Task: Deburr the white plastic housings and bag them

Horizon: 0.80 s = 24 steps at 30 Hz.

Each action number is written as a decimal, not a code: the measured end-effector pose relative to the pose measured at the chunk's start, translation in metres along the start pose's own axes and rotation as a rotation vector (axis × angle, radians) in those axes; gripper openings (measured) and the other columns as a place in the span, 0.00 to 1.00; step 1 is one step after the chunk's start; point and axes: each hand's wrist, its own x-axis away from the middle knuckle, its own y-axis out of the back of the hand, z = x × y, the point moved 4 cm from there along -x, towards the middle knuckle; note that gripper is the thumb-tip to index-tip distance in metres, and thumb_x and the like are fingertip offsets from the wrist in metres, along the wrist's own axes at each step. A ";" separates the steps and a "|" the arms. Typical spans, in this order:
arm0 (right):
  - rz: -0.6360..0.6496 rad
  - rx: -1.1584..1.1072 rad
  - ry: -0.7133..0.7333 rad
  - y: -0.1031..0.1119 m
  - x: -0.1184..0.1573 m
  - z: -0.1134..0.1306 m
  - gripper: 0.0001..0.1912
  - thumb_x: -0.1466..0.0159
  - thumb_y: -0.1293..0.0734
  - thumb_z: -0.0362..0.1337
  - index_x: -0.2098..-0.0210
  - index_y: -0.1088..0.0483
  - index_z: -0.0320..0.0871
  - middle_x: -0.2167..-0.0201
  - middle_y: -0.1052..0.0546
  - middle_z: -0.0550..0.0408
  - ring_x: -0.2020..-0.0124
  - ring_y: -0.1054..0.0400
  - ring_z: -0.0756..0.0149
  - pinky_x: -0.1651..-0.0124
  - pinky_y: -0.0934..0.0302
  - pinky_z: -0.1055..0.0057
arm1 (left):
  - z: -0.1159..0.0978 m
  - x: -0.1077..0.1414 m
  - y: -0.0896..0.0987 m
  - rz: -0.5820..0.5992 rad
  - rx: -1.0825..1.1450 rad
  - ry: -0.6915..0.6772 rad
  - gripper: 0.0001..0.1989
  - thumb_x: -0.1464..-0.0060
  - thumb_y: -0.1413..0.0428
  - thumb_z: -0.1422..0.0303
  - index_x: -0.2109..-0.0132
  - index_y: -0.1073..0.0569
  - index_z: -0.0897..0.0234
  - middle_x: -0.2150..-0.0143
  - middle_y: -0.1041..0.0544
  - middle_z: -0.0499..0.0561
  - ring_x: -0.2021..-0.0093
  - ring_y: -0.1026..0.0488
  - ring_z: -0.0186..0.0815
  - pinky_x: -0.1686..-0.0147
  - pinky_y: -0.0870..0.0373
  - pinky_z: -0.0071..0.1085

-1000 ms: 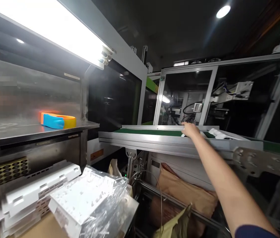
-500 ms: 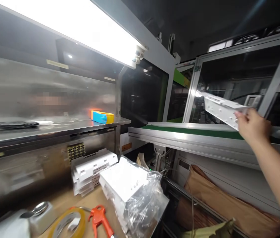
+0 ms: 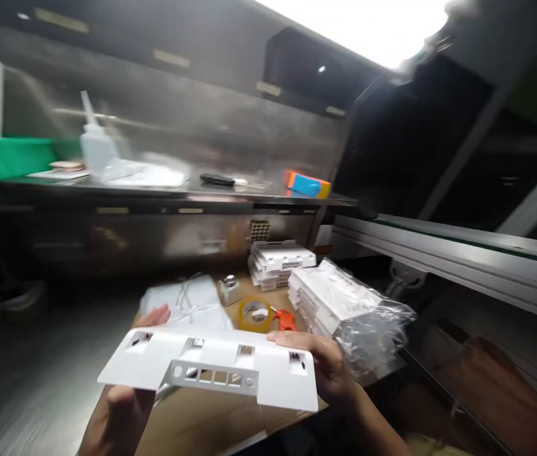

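A white plastic panel with square cutouts is held level, low in the view, between both hands. My left hand grips its left end, the thumb below and fingers behind the panel. My right hand closes on its right end, fingers along the top edge. Behind it on the brown work surface lie a roll of yellow tape and an orange-handled tool. Stacked white panels stand farther back, and another stack, partly in clear plastic, lies to their right.
A metal shelf crosses behind, bearing a white bottle, a black-handled tool, a blue and orange item and a green bin. A conveyor rail runs along the right. White bags lie left of the tape.
The view has swung left. The white panel has come from above the conveyor to low in front of me, and my left hand has come into view, gripping it too.
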 end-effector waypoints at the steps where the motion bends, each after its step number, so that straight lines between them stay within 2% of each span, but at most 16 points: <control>1: 0.017 -0.073 0.010 -0.014 -0.002 0.000 0.17 0.25 0.38 0.38 0.40 0.26 0.53 0.45 0.18 0.50 0.45 0.21 0.59 0.44 0.25 0.63 | -0.006 0.008 0.006 -0.075 0.136 0.074 0.57 0.53 0.64 0.22 0.26 0.45 0.52 0.22 0.44 0.56 0.23 0.49 0.60 0.28 0.38 0.52; 4: -0.023 -0.211 -0.004 -0.039 0.001 -0.004 0.20 0.28 0.35 0.31 0.41 0.25 0.54 0.46 0.17 0.50 0.46 0.21 0.58 0.44 0.24 0.62 | -0.020 0.038 0.017 -0.296 0.411 0.220 0.51 0.54 0.48 0.26 0.33 0.33 0.53 0.24 0.39 0.55 0.23 0.50 0.62 0.25 0.49 0.56; 7: -0.099 -0.238 -0.075 -0.054 0.011 -0.011 0.22 0.31 0.33 0.28 0.42 0.24 0.56 0.48 0.17 0.53 0.47 0.20 0.59 0.44 0.24 0.63 | -0.026 0.059 0.021 -0.387 0.462 0.248 0.42 0.51 0.41 0.32 0.37 0.27 0.50 0.25 0.38 0.50 0.23 0.50 0.59 0.24 0.50 0.54; 11: -0.096 -0.253 -0.134 -0.068 0.023 -0.017 0.23 0.31 0.33 0.26 0.41 0.25 0.56 0.46 0.18 0.55 0.44 0.22 0.60 0.40 0.27 0.64 | -0.027 0.064 0.029 -0.374 0.374 0.232 0.37 0.45 0.42 0.36 0.36 0.29 0.50 0.25 0.38 0.51 0.23 0.51 0.57 0.24 0.51 0.52; 14: -0.089 -0.270 -0.126 -0.073 0.025 -0.020 0.25 0.31 0.34 0.25 0.40 0.26 0.56 0.44 0.18 0.56 0.43 0.23 0.60 0.39 0.27 0.63 | -0.026 0.057 0.032 -0.336 0.332 0.208 0.37 0.48 0.43 0.33 0.38 0.29 0.44 0.25 0.40 0.46 0.23 0.54 0.58 0.23 0.53 0.54; 18: -0.117 -0.273 -0.113 -0.076 0.020 -0.026 0.26 0.32 0.34 0.23 0.40 0.25 0.55 0.45 0.18 0.56 0.43 0.23 0.60 0.39 0.27 0.61 | -0.018 0.050 0.033 -0.345 0.337 0.200 0.36 0.51 0.43 0.31 0.40 0.27 0.39 0.27 0.38 0.41 0.23 0.53 0.56 0.24 0.49 0.53; 24: -0.085 -0.293 -0.090 -0.081 0.017 -0.031 0.27 0.32 0.34 0.22 0.40 0.26 0.55 0.44 0.19 0.55 0.42 0.24 0.60 0.39 0.28 0.60 | -0.014 0.049 0.031 -0.410 0.298 0.139 0.36 0.51 0.45 0.29 0.42 0.26 0.39 0.30 0.33 0.41 0.23 0.52 0.58 0.24 0.52 0.55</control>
